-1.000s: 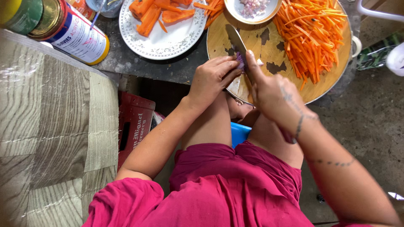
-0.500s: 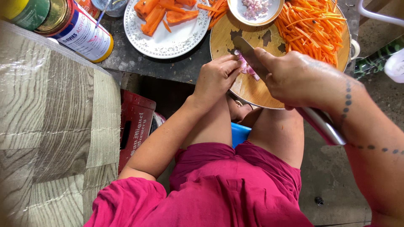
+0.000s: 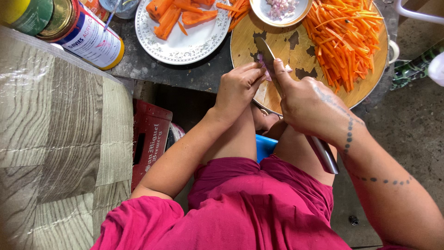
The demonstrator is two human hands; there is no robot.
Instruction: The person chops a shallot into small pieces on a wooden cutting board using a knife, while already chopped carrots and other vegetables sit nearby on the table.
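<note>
My right hand (image 3: pixel 307 105) grips a knife (image 3: pixel 266 51) whose blade lies on the round wooden cutting board (image 3: pixel 286 44); the metal handle end (image 3: pixel 323 155) sticks out behind my wrist. My left hand (image 3: pixel 238 88) pins a small purple shallot piece (image 3: pixel 262 62) against the blade at the board's near edge, fingertips curled. A heap of orange carrot strips (image 3: pixel 347 32) covers the board's right half. A small bowl of chopped shallot (image 3: pixel 280 8) sits at the board's far edge.
A white patterned plate (image 3: pixel 185 44) with carrot chunks (image 3: pixel 169 16) lies left of the board on the dark table. Large cans (image 3: pixel 88 37) stand at the far left. A red crate (image 3: pixel 150 139) and a blue stool (image 3: pixel 263 146) are below; a wood-pattern sheet (image 3: pixel 55 153) covers the left.
The knife swung from pointing left across the board back to nearly upright beside my left fingers. My right arm drew in toward me. The left hand stayed put.
</note>
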